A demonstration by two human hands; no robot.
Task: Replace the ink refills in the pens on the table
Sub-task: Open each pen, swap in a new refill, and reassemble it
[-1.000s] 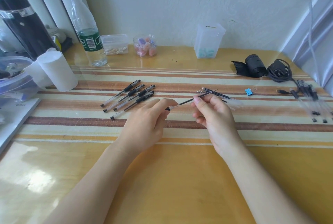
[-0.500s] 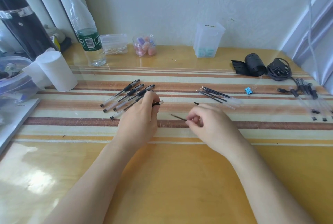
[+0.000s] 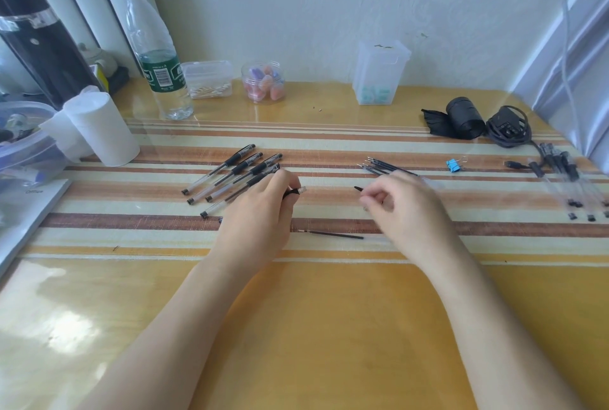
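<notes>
My left hand (image 3: 260, 212) grips a clear pen barrel (image 3: 298, 191); only its open end and black grip poke out past the fingers. Near the table's front a black refill (image 3: 333, 234) lies loose between my hands. My right hand (image 3: 405, 208) hovers with curled fingers, its fingertips at a small black pen tip (image 3: 358, 189) on the cloth; whether they pinch it is unclear. Several black pens (image 3: 230, 175) lie in a row to the left. Behind the right hand lies a bundle of refills (image 3: 385, 165).
More capped pens (image 3: 566, 179) lie at the far right by a blue binder clip (image 3: 454, 165), a black roll (image 3: 461, 116) and a coiled charger (image 3: 507, 126). A water bottle (image 3: 158, 57), paper roll (image 3: 102, 129), jar (image 3: 263, 81) and clear boxes (image 3: 379, 75) line the back.
My right hand pulled the refill out of the barrel, laid it on the table and moved back up to the small black tip. The left hand drew the barrel leftward.
</notes>
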